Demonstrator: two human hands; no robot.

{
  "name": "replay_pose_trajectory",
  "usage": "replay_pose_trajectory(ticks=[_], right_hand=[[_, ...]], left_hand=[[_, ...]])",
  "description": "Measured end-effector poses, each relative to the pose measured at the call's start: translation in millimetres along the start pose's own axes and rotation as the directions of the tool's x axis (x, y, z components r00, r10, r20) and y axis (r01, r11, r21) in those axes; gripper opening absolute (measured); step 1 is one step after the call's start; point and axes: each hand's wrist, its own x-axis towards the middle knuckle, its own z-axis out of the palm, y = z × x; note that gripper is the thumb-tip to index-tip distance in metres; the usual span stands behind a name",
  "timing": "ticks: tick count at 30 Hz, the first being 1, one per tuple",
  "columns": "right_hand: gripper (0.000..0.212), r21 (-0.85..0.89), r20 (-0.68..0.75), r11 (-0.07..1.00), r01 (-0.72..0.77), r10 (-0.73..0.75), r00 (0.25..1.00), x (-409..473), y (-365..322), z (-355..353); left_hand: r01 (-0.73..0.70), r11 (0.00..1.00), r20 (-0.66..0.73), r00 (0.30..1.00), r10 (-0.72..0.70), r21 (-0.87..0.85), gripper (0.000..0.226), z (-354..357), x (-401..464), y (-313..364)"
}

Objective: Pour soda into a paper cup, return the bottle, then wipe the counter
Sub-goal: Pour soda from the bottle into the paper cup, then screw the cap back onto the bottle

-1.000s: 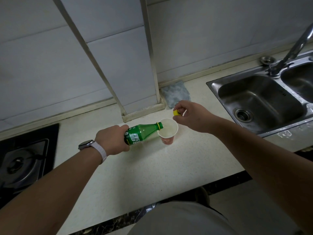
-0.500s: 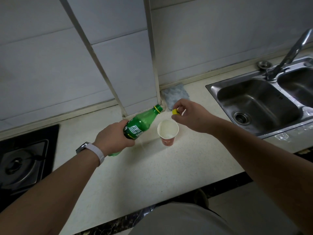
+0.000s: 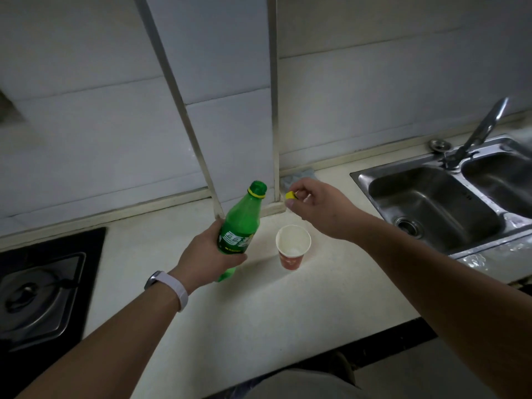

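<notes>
Bottle: my left hand [image 3: 208,254] grips the green bottle [image 3: 240,228]; its white label writing is too blurry to read.
Cap: my right hand [image 3: 318,208] pinches the yellow cap [image 3: 290,195].
Cup: the red paper cup [image 3: 293,246] stands on the counter [image 3: 259,312] beside the bottle.
Change: the bottle was tipped over the cup; now it is nearly upright.

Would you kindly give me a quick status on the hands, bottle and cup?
Left hand grips green bottle, near upright, uncapped. Right hand pinches yellow cap. Paper cup upright on counter. Nothing between cap and bottle mouth.
</notes>
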Motion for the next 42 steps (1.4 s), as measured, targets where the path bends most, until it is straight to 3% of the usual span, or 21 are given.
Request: replay_pose_trajectory(ticks=[4,9,16,25,29,31,33,37,42], right_hand=[[0.022,-0.012,-0.050,0.998,0.068,-0.068,0.996,3,-31,-7],[0.024,-0.047,-0.008,0.984,0.170,-0.171,0.985,8,-68,-7],[0.033,-0.334,0.179,0.884,0.326,-0.280,0.943,22,-106,-3],[0.027,-0.551,0.367,0.718,0.424,-0.247,0.897,32,-149,-4],[0.074,-0.674,0.314,0.663,0.326,-0.143,0.939,36,-157,8],[0.087,-0.652,0.260,0.702,0.287,-0.148,0.954,37,-152,13],[0.082,-0.521,0.228,0.801,0.295,-0.203,0.952,36,-150,13],[0.068,-0.288,0.335,0.882,0.373,-0.272,0.902,34,-154,6],[0.077,-0.495,0.374,0.783,0.377,-0.199,0.906,44,-146,-11]], left_hand=[[-0.025,1.000,0.015,1.000,0.025,0.007,0.062,-6,-1,-5],[-0.057,0.997,0.000,0.998,0.057,-0.042,0.059,-16,-4,-11],[-0.087,0.994,-0.027,0.996,0.086,-0.061,0.065,-33,-12,-14],[-0.099,0.994,-0.066,0.993,0.095,-0.055,0.064,-52,-26,-23],[-0.106,0.994,-0.078,0.992,0.103,-0.041,0.064,-55,-33,-25],[-0.091,0.993,-0.083,0.993,0.085,-0.071,0.067,-56,-36,-27],[-0.077,0.991,-0.082,0.994,0.069,-0.105,0.068,-57,-37,-27],[-0.050,0.991,-0.114,0.993,0.035,-0.127,0.063,-58,-38,-23],[-0.024,0.984,-0.155,0.988,-0.004,-0.177,0.067,-56,-41,-14]])
